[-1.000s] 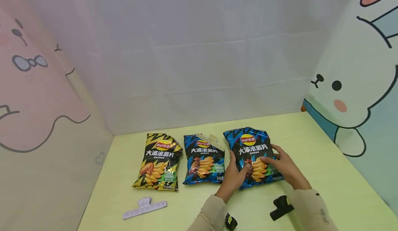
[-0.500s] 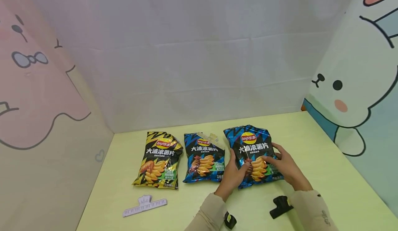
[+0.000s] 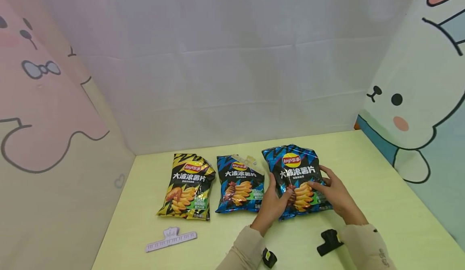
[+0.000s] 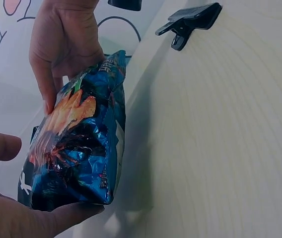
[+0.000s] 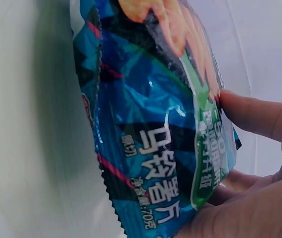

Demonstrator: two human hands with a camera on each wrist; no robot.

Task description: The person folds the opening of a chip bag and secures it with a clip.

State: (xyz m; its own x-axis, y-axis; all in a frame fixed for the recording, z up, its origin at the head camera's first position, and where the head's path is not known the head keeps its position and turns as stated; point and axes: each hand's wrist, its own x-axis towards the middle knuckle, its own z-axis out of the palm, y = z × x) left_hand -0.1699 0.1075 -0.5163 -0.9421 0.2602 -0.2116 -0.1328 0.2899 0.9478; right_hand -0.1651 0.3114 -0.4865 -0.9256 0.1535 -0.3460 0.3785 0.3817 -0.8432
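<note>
Both hands hold a blue and black bag of potato chips (image 3: 290, 173) at the right of the row. My left hand (image 3: 270, 207) grips its left side, thumb on the front. On the opposite side my right hand (image 3: 336, 193) pinches it, with the thumb on the printed face and the other fingers partly hidden behind. A shadow lies under the bag's bottom edge (image 4: 112, 163) in the left wrist view, where it looks tilted. One top corner of the bag is slanted. Close to the left hand lies a second blue chip bag (image 3: 237, 183), with a pale clip (image 3: 248, 163) at its top.
A yellow and black chip bag (image 3: 187, 185) lies at the left. In front of it is a lilac clip (image 3: 170, 239) with a keyboard pattern. A black clip (image 3: 329, 241) rests beside the right sleeve. By the left sleeve sits a small black object (image 3: 269, 258), kind unclear.
The head view has shifted slightly. Both hands keep hold of the blue chip bag, with hardly any visible movement.
</note>
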